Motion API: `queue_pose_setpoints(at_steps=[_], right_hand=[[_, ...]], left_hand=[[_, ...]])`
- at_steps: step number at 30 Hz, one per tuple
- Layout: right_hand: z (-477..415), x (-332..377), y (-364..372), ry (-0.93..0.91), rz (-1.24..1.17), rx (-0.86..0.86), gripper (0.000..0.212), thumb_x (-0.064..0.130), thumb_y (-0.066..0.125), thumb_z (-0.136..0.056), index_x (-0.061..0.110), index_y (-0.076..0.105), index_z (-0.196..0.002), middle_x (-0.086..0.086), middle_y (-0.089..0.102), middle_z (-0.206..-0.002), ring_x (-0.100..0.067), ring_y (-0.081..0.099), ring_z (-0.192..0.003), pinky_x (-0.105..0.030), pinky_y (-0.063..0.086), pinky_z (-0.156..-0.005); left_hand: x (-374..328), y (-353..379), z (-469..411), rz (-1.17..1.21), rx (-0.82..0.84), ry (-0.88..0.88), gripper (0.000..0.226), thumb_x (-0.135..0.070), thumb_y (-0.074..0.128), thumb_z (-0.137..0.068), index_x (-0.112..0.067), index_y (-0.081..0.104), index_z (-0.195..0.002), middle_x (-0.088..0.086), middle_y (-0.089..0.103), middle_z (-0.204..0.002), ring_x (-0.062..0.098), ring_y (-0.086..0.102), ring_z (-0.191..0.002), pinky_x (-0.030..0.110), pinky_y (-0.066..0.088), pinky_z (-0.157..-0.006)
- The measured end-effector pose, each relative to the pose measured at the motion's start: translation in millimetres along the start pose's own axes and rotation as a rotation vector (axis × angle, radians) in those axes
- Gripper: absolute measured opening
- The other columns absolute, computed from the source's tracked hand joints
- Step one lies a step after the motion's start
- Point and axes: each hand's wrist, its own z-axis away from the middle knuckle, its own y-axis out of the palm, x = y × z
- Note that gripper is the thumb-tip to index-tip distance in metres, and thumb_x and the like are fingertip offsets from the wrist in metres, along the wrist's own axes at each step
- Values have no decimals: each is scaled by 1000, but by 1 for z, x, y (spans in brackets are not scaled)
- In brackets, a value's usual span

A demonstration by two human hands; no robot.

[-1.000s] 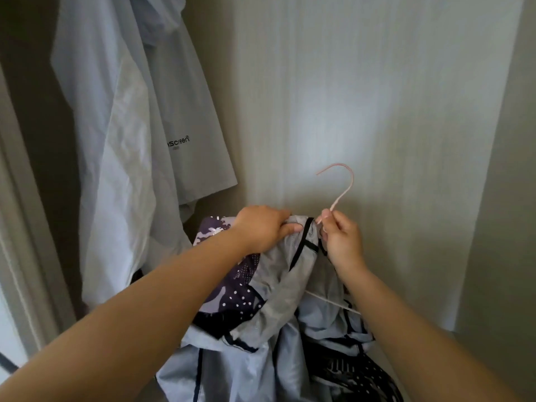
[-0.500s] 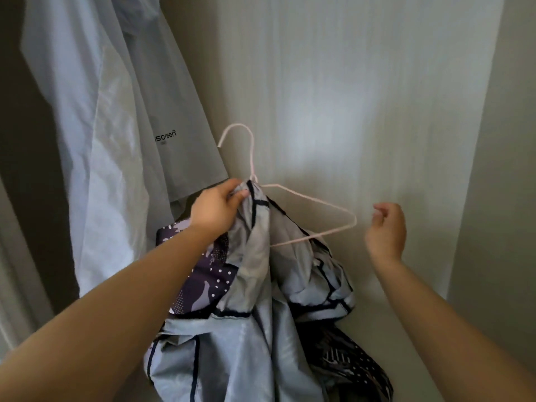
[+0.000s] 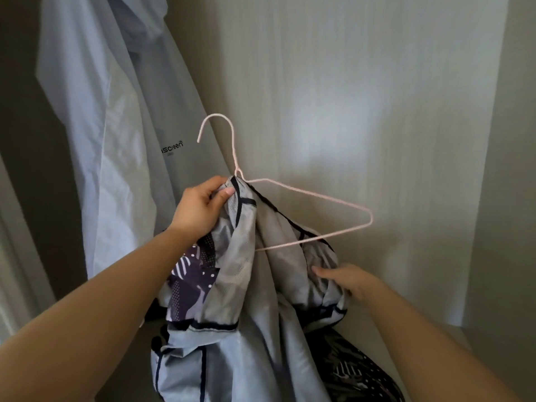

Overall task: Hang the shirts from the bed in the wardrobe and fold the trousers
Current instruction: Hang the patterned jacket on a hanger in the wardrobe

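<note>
As our left hand [image 3: 200,210] grips shirt [image 3: 240,271] and hanger [image 3: 319,196], our right hand [image 3: 345,278] (fingers straight) must tug the shoulder on.

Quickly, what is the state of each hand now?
Left hand: grips the grey patterned fabric shirt at the pink wire hanger.
Right hand: touches that shirt; grip unclear.

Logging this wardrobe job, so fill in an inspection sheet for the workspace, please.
Surface: wardrobe back panel, pale.
Job's things: patterned grey shirt bunched on pink wire hanger, one arm bare, hook not on a rail.
Clutter: dark patterned cloth, lower right.
Hands: left hand grips shirt collar at hanger neck; right hand on shirt fabric below, grip unclear.
Cables: nothing seen.
Surroundings: pale blue shirt hanging left.
</note>
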Motion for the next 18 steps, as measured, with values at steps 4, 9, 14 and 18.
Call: queue_pose_setpoints(at_steps=[4, 9, 14, 18], right_hand=[[-9, 0, -3, -135, -280, -1, 45, 34, 74, -74, 6, 67, -108, -18, 66, -113, -33, 63, -104, -49, 47, -97], [-19, 37, -21, -182, -292, -178, 54, 51, 57, -86, 6, 61, -114, -17, 62, -120, -32, 59, -109, -47, 44, -101], [-4, 86, -29, -393, -106, -247, 60, 54, 49, -89, 5, 57, -122, -15, 59, -126, -29, 56, -115, -44, 42, -103], [17, 121, -21, -557, -12, -269, 49, 46, 45, -95, 9, 56, -124, -9, 59, -122, -22, 56, -109, -32, 43, -97]], left_hand=[[4, -10, 5, -423, -2, 401, 31, -33, 49, -92, -9, 69, -90, 7, 65, -73, 30, 61, -60, 26, 40, -54], [17, -16, 11, -750, 53, 463, 16, -21, 63, -86, -11, 74, -93, 16, 64, -71, 35, 57, -44, 38, 48, -38], [19, -11, 4, -851, 7, 203, 15, -11, 64, -87, -13, 71, -100, 18, 60, -72, 36, 59, -53, 36, 42, -47], [18, -5, -7, -759, -103, -168, 26, -30, 46, -97, -24, 66, -112, 16, 66, -96, 39, 62, -79, 37, 43, -63]])
